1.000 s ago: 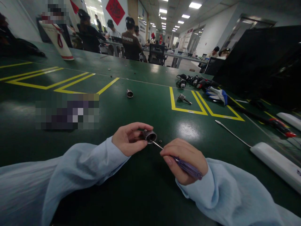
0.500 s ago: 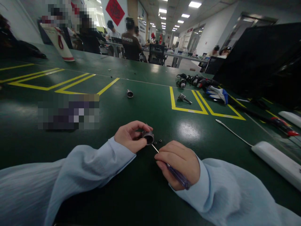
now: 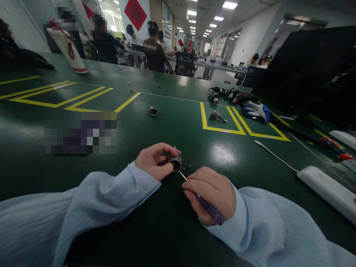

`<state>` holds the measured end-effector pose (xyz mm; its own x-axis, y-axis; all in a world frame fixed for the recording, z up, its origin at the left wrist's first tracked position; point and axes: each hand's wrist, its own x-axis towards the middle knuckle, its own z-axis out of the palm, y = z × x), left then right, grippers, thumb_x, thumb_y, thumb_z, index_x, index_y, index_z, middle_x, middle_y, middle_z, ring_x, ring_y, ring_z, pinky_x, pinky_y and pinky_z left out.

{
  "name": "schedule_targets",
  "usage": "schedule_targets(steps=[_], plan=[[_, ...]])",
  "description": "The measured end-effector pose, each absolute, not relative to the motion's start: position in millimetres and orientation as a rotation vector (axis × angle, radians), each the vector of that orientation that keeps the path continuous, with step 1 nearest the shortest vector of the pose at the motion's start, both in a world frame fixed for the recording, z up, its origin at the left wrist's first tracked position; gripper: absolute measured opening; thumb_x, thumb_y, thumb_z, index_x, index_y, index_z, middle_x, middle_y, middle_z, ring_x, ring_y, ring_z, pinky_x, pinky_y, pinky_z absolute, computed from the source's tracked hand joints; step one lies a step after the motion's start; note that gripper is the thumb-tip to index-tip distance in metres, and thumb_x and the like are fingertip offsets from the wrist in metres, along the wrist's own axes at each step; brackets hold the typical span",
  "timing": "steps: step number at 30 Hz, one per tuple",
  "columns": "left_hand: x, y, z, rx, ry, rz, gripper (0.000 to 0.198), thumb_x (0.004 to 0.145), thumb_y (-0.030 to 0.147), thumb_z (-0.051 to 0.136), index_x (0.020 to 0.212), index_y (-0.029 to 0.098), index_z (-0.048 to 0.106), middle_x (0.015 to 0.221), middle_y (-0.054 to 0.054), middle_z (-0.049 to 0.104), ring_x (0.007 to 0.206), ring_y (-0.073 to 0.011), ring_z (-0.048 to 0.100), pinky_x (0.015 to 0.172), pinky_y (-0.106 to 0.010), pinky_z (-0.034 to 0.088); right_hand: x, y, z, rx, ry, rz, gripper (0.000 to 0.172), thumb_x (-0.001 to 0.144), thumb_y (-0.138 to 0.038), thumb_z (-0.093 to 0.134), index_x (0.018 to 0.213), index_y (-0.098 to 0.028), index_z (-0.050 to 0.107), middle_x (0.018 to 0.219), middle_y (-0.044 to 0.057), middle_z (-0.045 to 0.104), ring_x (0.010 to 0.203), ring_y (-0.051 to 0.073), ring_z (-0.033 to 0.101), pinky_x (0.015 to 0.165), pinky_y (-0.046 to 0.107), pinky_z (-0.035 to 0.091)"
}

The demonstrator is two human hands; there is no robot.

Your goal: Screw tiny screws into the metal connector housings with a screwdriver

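Your left hand [image 3: 154, 161] is closed on a small metal cylinder [image 3: 175, 162]; the thumb and the fingers pinch it from two sides, and its open end is turned toward your right side. The cylinder is low over the green table [image 3: 178, 129], near the front and about in the middle; I cannot tell if it touches the surface. Your right hand [image 3: 211, 191] is curled shut around a screwdriver [image 3: 209, 208] with a violet handle; the thin shaft points up and to the left, and its tip meets the open end of the cylinder. Two tiny dark pieces [image 3: 189, 166] lie on the table just beside the cylinder. Farther back lies a second metal part [image 3: 153, 110]; a third part [image 3: 217, 116] lies inside a yellow marking; a white power strip [image 3: 325, 187] lies well apart on your right.
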<state>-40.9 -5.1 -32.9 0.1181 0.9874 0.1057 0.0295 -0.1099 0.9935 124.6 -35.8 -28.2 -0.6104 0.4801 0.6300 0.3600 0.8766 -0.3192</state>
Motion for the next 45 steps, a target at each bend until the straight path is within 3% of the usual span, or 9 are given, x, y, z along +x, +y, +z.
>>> schedule_targets(steps=[19, 24, 31, 45], plan=[[-41, 4, -41, 1.34, 1.133, 1.203, 0.014, 0.056, 0.009, 0.06, 0.068, 0.011, 0.052, 0.081, -0.005, 0.063, 0.075, -0.019, 0.065, 0.072, -0.031, 0.053, 118, -46, -31, -0.516, -2.162, 0.639, 0.01, 0.073, -0.011, 0.049, 0.074, -0.009, 0.06, 0.064, 0.008, 0.062, 0.062, 0.012, 0.055, 0.061, 0.026, 0.044], [-39, 2, -41, 1.347, 1.151, 1.195, 0.014, 0.056, 0.009, 0.06, 0.068, 0.01, 0.053, 0.081, -0.005, 0.063, 0.074, -0.0189, 0.065, 0.069, -0.031, 0.055, 117, -45, -35, -0.536, -2.186, 0.585, 0.01, 0.072, -0.01, 0.05, 0.074, -0.009, 0.06, 0.065, 0.007, 0.062, 0.062, 0.012, 0.054, 0.061, 0.025, 0.044], [-37, -4, -36, 1.257, 1.169, 1.13, 0.014, 0.057, 0.008, 0.056, 0.07, 0.012, 0.05, 0.089, -0.006, 0.06, 0.078, -0.0191, 0.063, 0.052, -0.027, 0.057, 114, -44, -38, -0.586, -2.209, 0.535, 0.01, 0.073, -0.011, 0.049, 0.075, -0.011, 0.059, 0.066, 0.006, 0.062, 0.063, 0.012, 0.054, 0.062, 0.025, 0.044], [-49, -9, -30, 1.325, 1.314, 1.101, 0.018, 0.052, 0.009, 0.058, 0.07, 0.012, 0.054, 0.082, -0.004, 0.063, 0.063, -0.0151, 0.064, 0.051, -0.023, 0.055, 115, -41, -40, -0.642, -2.199, 0.445, 0.011, 0.074, -0.011, 0.049, 0.073, -0.01, 0.06, 0.065, 0.007, 0.063, 0.061, 0.012, 0.055, 0.06, 0.024, 0.045]])
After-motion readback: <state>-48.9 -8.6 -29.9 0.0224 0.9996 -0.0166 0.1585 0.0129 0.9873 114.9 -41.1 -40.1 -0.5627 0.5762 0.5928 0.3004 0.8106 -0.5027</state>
